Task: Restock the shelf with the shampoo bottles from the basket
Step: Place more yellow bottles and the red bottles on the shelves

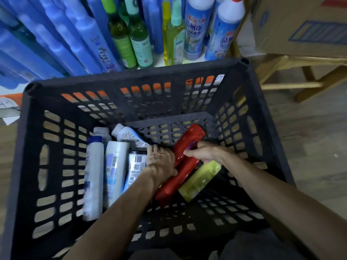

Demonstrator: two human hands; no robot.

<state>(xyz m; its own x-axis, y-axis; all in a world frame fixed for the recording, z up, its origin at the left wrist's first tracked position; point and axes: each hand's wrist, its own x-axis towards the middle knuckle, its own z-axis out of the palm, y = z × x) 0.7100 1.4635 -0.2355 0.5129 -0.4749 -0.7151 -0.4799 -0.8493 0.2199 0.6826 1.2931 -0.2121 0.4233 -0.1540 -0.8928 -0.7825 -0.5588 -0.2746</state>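
Hands meet over the red bottle lying in the black basket. Left hand wraps its left side, right hand closes over its top; white bottles lie left.

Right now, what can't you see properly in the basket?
Head view only:
- Yellow bottle: top hidden under the right hand.
- Red bottle: middle covered by both hands; left hand.
- White bottles: labels too blurred to read.
- Basket: near rim cut off by the frame's bottom edge.

basket before shelf | bottles inside, mostly left | box right, seemingly on stool
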